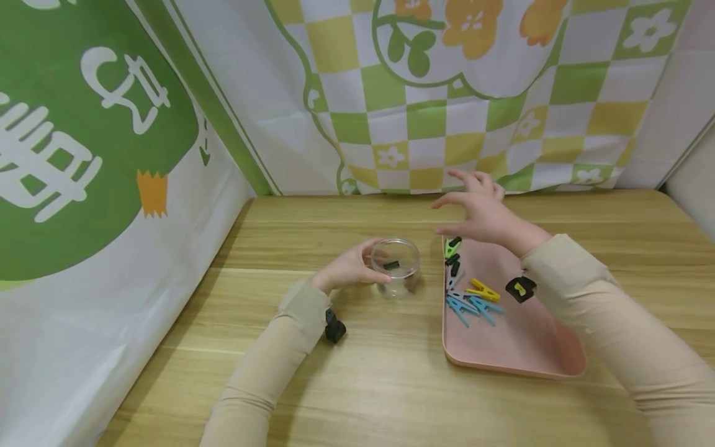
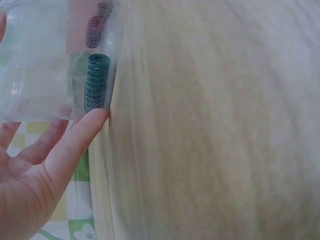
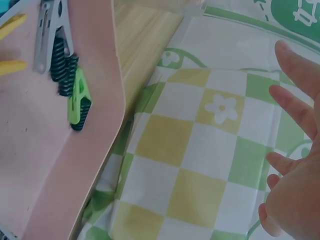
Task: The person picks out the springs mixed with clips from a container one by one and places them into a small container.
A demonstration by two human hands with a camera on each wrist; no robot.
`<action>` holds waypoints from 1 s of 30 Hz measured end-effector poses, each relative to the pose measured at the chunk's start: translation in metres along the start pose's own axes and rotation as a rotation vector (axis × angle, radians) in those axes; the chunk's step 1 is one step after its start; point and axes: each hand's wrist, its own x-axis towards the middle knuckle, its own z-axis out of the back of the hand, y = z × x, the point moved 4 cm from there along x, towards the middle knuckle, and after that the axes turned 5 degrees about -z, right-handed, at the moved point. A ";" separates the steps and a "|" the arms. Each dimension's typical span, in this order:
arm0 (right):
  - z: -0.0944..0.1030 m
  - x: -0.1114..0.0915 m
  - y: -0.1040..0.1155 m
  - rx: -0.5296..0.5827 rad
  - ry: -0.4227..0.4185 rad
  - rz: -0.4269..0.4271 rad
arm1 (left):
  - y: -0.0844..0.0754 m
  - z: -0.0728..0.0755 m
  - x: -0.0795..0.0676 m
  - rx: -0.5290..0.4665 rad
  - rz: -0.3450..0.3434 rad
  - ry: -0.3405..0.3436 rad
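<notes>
My left hand (image 1: 353, 266) grips a clear round jar (image 1: 398, 285), thumb on the near side and fingers around the far side. Inside, a dark green coil spring (image 2: 97, 82) and a smaller dark spring (image 2: 94, 33) lie at the bottom, with part of another beyond. Empty, my right hand (image 1: 480, 211) hangs over the far edge of the pink tray (image 1: 519, 347), fingers spread and slightly bent. Against the tray's left wall lie dark springs (image 3: 68, 75), a light green clothespin (image 3: 77, 100) and grey clothespins (image 3: 46, 40). A yellow clothespin (image 1: 483, 290) and blue clothespins (image 1: 463, 308) sit nearer.
Both stand on a wooden table (image 1: 380, 385), the tray to the right of the jar. A checkered cloth (image 1: 447, 124) hangs along the table's back edge, and a green and white sheet (image 1: 167, 248) borders the left side.
</notes>
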 end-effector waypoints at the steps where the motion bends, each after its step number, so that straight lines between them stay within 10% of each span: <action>1: 0.000 0.000 -0.001 0.004 0.002 -0.002 | 0.000 0.000 0.000 0.001 0.000 -0.002; 30: -0.015 -0.010 -0.061 0.028 0.094 -0.075 | 0.001 0.000 -0.001 -0.004 -0.008 0.007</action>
